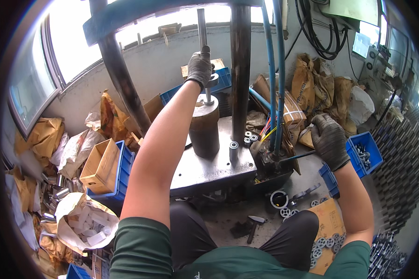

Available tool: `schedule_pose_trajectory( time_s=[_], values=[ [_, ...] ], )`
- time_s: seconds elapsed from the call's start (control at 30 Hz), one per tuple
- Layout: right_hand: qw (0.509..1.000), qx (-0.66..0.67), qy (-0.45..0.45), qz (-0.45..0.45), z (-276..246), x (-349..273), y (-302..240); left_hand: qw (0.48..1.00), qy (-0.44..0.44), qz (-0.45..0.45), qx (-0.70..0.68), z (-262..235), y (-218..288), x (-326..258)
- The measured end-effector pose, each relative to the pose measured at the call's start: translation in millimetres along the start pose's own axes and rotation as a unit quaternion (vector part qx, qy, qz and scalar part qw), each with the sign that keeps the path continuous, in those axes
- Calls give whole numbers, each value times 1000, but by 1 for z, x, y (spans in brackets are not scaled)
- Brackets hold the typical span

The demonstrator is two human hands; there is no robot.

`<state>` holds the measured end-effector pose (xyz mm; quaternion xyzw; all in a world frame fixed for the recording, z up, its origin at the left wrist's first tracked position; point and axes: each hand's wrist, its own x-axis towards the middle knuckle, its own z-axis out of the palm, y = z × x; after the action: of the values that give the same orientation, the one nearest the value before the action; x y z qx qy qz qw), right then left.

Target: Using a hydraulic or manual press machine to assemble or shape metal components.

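My left hand (199,66), in a grey work glove, is raised and closed around a metal part at the thin vertical rod (202,28) of a press, just above a brown steel cylinder (204,128). My right hand (329,140), also gloved, grips a dark lever (295,157) that sticks out from the machine's right side. A small metal sleeve (233,150) stands on the grey press plate (209,169), with a few rings (250,138) behind it beside the thick column (240,69).
Blue bins (365,156) with metal parts sit at right and left, one holding a cardboard box (100,166). Paper sacks, a bag of white pieces (86,223), a hammer (255,226) and loose bearings (322,242) lie on the floor. Blue hoses (277,74) hang near the column.
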<state>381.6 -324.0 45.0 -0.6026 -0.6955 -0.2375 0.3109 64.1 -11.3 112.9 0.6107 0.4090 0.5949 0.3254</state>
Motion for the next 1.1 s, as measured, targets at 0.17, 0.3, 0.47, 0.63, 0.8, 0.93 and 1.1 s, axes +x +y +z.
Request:
schedule_pose_trajectory(
  time_s=[0.17, 0.3, 0.47, 0.63, 0.8, 0.93, 1.1],
  values=[
    [998, -10, -67, 2, -32, -63, -20, 1000, -7, 2, 13, -2, -4, 0],
    [992, -1, -122, -24, -47, -97, -32, 999, 16, -6, -39, -7, -10, 1],
    [950, 17, -313, 5, -52, -99, -35, 999, -7, 23, -32, -8, -12, 4],
    [927, 14, -374, -4, -55, -99, -33, 997, -3, -29, -69, -4, -12, 4],
    [935, 38, -354, 2, -57, -110, -30, 996, -4, -38, -79, -4, -13, 4],
    [918, 53, -393, 24, -58, -136, -29, 997, -3, -30, -71, -3, -13, 5],
    [819, 9, -574, -7, -51, -177, -33, 998, 4, -22, -67, -3, -13, 5]
  ],
)
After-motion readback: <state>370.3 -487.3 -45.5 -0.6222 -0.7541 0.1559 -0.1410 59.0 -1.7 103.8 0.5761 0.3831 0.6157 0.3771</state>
